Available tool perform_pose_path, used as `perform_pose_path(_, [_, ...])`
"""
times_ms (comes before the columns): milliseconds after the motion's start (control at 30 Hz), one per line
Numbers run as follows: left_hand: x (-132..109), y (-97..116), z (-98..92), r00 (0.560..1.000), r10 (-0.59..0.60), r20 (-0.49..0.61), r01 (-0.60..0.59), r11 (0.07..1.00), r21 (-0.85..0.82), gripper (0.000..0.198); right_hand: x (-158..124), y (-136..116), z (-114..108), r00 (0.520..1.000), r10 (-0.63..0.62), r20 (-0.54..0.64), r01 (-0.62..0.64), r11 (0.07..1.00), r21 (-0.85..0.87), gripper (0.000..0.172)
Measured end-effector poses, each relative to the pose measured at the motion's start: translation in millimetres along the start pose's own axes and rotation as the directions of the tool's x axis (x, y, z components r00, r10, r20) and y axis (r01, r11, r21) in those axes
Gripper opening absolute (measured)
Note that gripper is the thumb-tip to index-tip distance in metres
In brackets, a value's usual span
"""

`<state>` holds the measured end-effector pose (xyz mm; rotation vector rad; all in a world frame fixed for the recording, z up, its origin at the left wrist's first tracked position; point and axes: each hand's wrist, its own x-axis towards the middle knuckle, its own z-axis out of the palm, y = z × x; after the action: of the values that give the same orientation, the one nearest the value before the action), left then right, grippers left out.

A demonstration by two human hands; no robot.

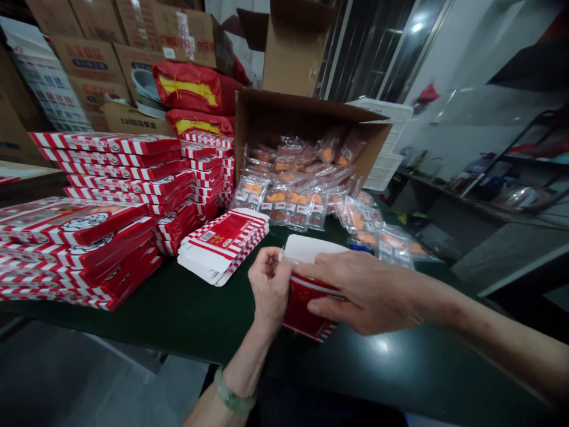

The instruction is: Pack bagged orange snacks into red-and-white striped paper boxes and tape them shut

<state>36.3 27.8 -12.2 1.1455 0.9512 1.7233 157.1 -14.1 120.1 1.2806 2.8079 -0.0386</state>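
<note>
A left hand (271,287) pinches the upper left edge of a red-and-white carton (304,309) at the frame's lower center, a right hand (371,290) across it, grip unclear; the card looks light, stiff yet creasable, best held by its edges.

Person's left hand (269,290) and right hand (377,290) both bare. Forearms (489,335) sleeveless as far as they show. Left wrist: one bangle (232,401), pale milky green, darker green mottling, smooth rounded band, thick, slight sheen. Finger detail partly blurred, nails hard to make out.
</note>
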Motion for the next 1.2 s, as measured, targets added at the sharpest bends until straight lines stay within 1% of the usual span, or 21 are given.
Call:
perform_pose_path(67, [2,7,3.8,1.000,-0.027,0.007,0.027,1.000,0.007,0.008,-2,-3,-2,0.995,0.045,0.084,-0.051,0.996,0.074,0.021])
perform_pose_path(100, [4,10,6.3,1.000,-0.017,0.000,0.017,1.000,0.024,0.010,-3,-4,-2,0.990,0.063,0.123,-0.078,0.989,0.124,0.021])
perform_pose_path(167, [8,14,11.9,0.999,0.041,-0.023,-0.039,0.995,0.086,0.016,-6,-3,2,0.993,0.078,0.088,-0.094,0.975,0.201,0.017])
perform_pose_path(233, [12,14,16.9,0.992,0.121,-0.044,-0.112,0.979,0.169,0.020,-13,1,10,0.992,0.124,-0.014,-0.117,0.965,0.233,0.013])
perform_pose_path(267, [14,14,18.9,0.985,0.163,-0.056,-0.149,0.968,0.203,0.022,-17,4,15,0.983,0.162,-0.083,-0.142,0.969,0.203,0.012])
perform_pose_path(300, [15,12,20.7,0.977,0.200,-0.074,-0.179,0.958,0.224,0.024,-22,7,20,0.968,0.198,-0.153,-0.178,0.975,0.135,0.012])
perform_pose_path(367, [17,10,23.4,0.958,0.257,-0.124,-0.225,0.948,0.224,0.030,-31,13,30,0.932,0.243,-0.270,-0.268,0.962,-0.057,0.015])
perform_pose_path(433, [17,8,25.4,0.943,0.280,-0.181,-0.246,0.951,0.187,0.034,-37,16,37,0.917,0.250,-0.312,-0.320,0.926,-0.199,0.021])
perform_pose_path(500, [16,6,27.1,0.935,0.276,-0.223,-0.242,0.956,0.167,0.032,-39,17,41,0.915,0.263,-0.305,-0.336,0.916,-0.221,0.023])
perform_pose_path(633, [13,2,28.3,0.926,0.283,-0.249,-0.228,0.946,0.229,0.014,-39,12,47,0.902,0.273,-0.334,-0.338,0.928,-0.155,0.021])
perform_pose_path(733, [11,-3,22.9,0.919,0.332,-0.214,-0.273,0.925,0.264,0.009,-39,5,53,0.915,0.275,-0.294,-0.313,0.946,-0.088,0.019])
perform_pose_path(833, [10,-7,8.9,0.932,0.351,-0.092,-0.327,0.922,0.206,0.003,-35,2,57,0.922,0.276,-0.271,-0.304,0.950,-0.070,0.017])
perform_pose_path(900, [11,-9,-2.8,0.933,0.360,0.032,-0.361,0.924,0.125,0.008,-29,4,60,0.912,0.287,-0.293,-0.319,0.945,-0.070,0.015])
perform_pose_path(967, [14,-10,-12.2,0.909,0.393,0.141,-0.404,0.913,0.062,0.016,-24,11,63,0.899,0.297,-0.323,-0.330,0.943,-0.051,0.012])
perform_pose_path(1000, [16,-10,-15.0,0.899,0.404,0.170,-0.418,0.906,0.059,0.019,-23,15,66,0.893,0.284,-0.350,-0.311,0.950,-0.021,0.011])
perform_pose_path(1033, [17,-11,-16.3,0.896,0.406,0.179,-0.424,0.903,0.072,0.019,-23,20,70,0.876,0.259,-0.406,-0.271,0.962,0.029,0.011])
perform_pose_path(1067, [18,-10,-16.3,0.899,0.403,0.171,-0.422,0.901,0.096,0.018,-25,24,76,0.829,0.239,-0.505,-0.224,0.970,0.092,0.013])
perform_pose_path(1100, [18,-10,-15.3,0.905,0.398,0.149,-0.417,0.901,0.123,0.016,-28,27,84,0.733,0.245,-0.634,-0.185,0.969,0.162,0.017])
perform_pose_path(1133, [18,-10,-13.7,0.910,0.395,0.126,-0.410,0.901,0.144,0.015,-31,29,94,0.579,0.286,-0.764,-0.161,0.958,0.237,0.022])
perform_pose_path(1167, [17,-9,-11.9,0.913,0.394,0.103,-0.406,0.901,0.155,0.014,-33,29,105,0.383,0.351,-0.854,-0.146,0.936,0.320,0.027])
perform_pose_path(1200, [16,-9,-10.2,0.916,0.393,0.085,-0.402,0.902,0.158,0.014,-35,29,117,0.194,0.430,-0.882,-0.139,0.902,0.410,0.030])
